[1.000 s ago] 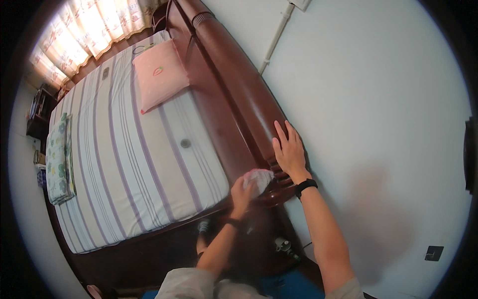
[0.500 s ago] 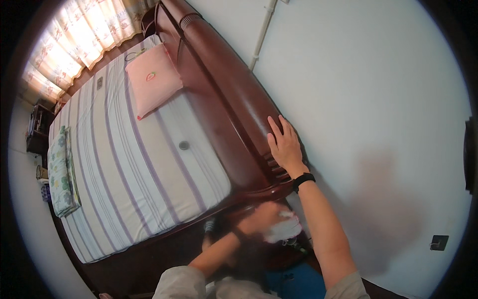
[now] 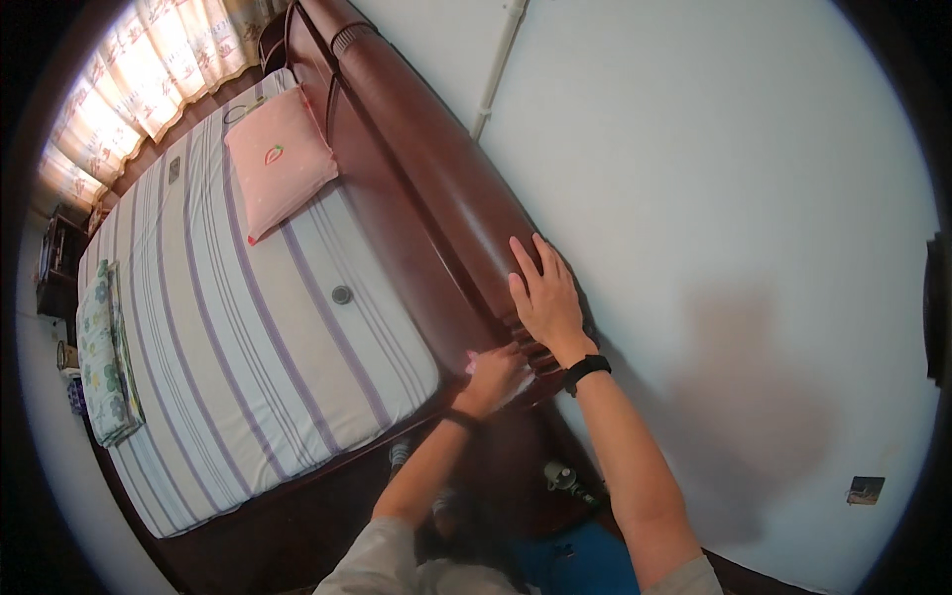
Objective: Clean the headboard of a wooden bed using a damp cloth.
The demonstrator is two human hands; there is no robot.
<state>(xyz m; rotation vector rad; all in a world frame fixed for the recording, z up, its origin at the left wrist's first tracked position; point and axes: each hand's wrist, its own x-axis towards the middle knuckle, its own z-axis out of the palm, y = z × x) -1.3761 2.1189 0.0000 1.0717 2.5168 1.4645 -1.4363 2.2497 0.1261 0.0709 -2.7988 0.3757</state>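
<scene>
Probably soft, light, best held bunched: pink-and-white cloth [image 3: 471, 363] gripped by left hand [image 3: 496, 377]; right hand [image 3: 551, 305] spread on brown wooden headboard [image 3: 426, 208]'s top edge.

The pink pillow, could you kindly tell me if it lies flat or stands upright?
Lying flat: the pink pillow has its motif side facing up on the striped sheet.

Daylight glows through patterned curtains [image 3: 149, 74]; a white pipe [image 3: 500, 69] runs down the pale wall [image 3: 654, 188]; a dark cabinet [image 3: 59, 270] stands far left.
</scene>
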